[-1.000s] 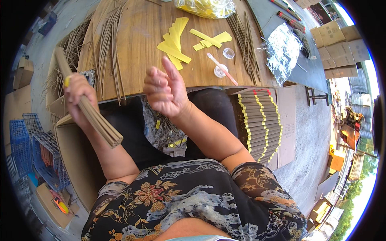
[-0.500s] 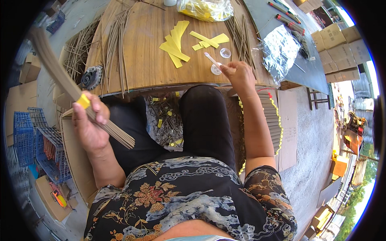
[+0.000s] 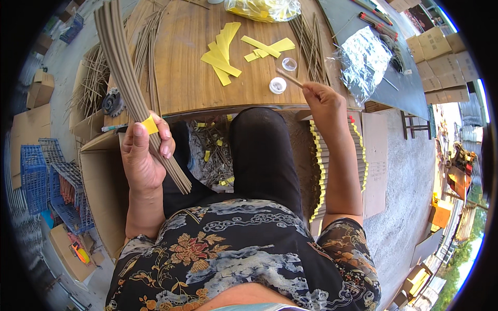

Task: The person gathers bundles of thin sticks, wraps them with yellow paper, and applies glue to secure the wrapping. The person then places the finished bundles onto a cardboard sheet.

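Note:
My left hand (image 3: 144,165) is closed round a long bundle of brown incense sticks (image 3: 123,67), tilted up and to the left. A yellow paper band (image 3: 150,124) wraps the bundle at my thumb and fingers. Over the table's near edge, my right hand (image 3: 327,106) pinches a thin brown stick (image 3: 289,77) whose far end points left. Just below that end stands a small round white pot (image 3: 277,85), open at the top. A clear round lid (image 3: 289,64) lies beyond it. Loose yellow paper strips (image 3: 222,57) are fanned out left of the pot.
Loose incense sticks (image 3: 309,49) lie along both sides of the wooden table (image 3: 181,62). A plastic bag (image 3: 264,9) of yellow paper sits at the back. Beside my right leg are stacked yellow-banded bundles (image 3: 322,171); an open cardboard box (image 3: 109,192) stands at my left.
My left hand has moved right with the bundle, which now stands steeper. The right hand has shifted right, and its stick's end has moved from above the pot toward the right.

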{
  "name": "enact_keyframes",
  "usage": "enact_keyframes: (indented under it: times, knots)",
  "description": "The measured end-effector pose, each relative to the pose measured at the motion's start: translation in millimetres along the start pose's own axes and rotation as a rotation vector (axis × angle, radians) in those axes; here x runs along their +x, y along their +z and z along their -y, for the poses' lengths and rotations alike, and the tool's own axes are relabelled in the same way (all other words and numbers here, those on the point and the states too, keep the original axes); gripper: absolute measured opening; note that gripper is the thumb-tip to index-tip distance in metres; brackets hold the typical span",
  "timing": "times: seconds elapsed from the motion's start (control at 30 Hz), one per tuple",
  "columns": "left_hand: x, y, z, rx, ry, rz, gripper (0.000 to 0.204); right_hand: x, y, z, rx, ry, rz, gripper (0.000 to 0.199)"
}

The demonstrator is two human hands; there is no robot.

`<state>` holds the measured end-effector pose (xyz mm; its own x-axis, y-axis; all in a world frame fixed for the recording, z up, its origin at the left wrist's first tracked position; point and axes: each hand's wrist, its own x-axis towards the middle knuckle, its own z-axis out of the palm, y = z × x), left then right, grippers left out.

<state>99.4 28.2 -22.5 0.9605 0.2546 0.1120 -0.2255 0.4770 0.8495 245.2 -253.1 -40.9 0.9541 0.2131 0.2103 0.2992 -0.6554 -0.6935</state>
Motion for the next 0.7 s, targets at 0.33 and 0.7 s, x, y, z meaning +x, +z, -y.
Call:
enact_keyframes:
  times: [0.33, 0.7]
  knots:
    - [7, 8, 5, 0.025, -0.044, 0.018, 0.031, 7, 18, -5, -0.497, -0.208, 0.103, 0.011]
    - [11, 4, 1, 0.015, -0.033, 0.013, 0.031, 13, 20, -2, -0.446, -0.155, 0.148, 0.012]
